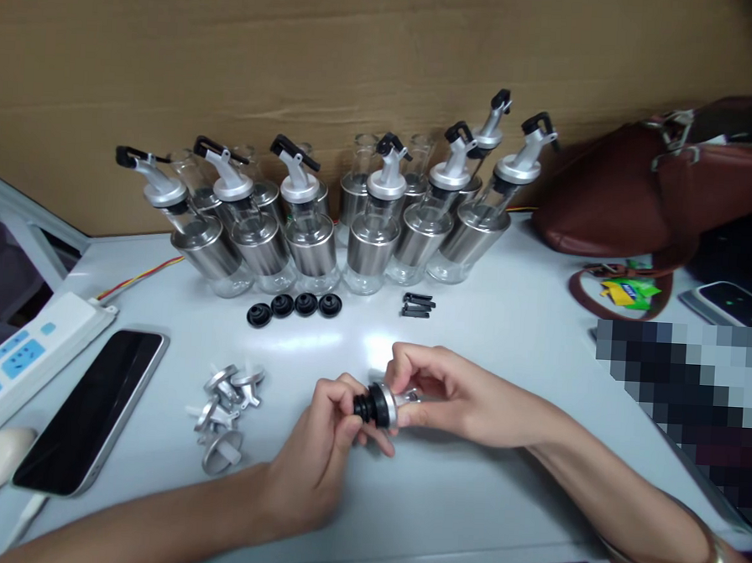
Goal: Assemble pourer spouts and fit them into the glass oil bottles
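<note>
Both hands meet over the middle of the white table (465,505). My left hand (316,455) pinches the black rubber stopper end of a silver pourer spout (379,405). My right hand (446,394) grips the spout's metal end, fingers curled round it. To the left lies a small pile of loose silver spouts (224,404). Several black rubber stoppers (294,307) sit in a row behind the hands, and a few black caps (418,305) lie to their right.
Several glass-and-steel dispenser bottles (366,231) stand at the back, most with spouts fitted. A dark phone (95,410) and a white power strip (25,355) lie at the left. A brown leather bag (639,190) sits at the back right, with another phone (737,305) beside it.
</note>
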The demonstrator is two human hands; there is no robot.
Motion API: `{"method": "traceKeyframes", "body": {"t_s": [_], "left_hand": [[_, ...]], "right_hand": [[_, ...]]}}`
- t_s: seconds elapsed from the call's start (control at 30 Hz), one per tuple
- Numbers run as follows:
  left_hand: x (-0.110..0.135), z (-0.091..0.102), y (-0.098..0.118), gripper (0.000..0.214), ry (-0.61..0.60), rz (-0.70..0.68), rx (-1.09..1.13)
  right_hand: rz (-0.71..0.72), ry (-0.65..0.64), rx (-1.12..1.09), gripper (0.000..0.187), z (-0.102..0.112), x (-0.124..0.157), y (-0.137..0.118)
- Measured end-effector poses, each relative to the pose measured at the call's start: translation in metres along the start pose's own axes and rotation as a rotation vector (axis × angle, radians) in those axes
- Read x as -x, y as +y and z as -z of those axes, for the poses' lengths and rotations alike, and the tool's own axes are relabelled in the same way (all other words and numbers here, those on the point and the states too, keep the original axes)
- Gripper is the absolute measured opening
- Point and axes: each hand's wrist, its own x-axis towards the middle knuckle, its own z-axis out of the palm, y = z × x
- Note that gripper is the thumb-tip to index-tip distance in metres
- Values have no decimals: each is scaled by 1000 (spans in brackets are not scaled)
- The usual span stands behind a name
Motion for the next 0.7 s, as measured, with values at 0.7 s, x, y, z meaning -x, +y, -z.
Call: {"method": "traceKeyframes", "body": {"t_s": [0.7], "left_hand": [[-6,1,4,34,93,254,118]], "right_hand": [[18,197,-89,31,-9,-7,3]]}}
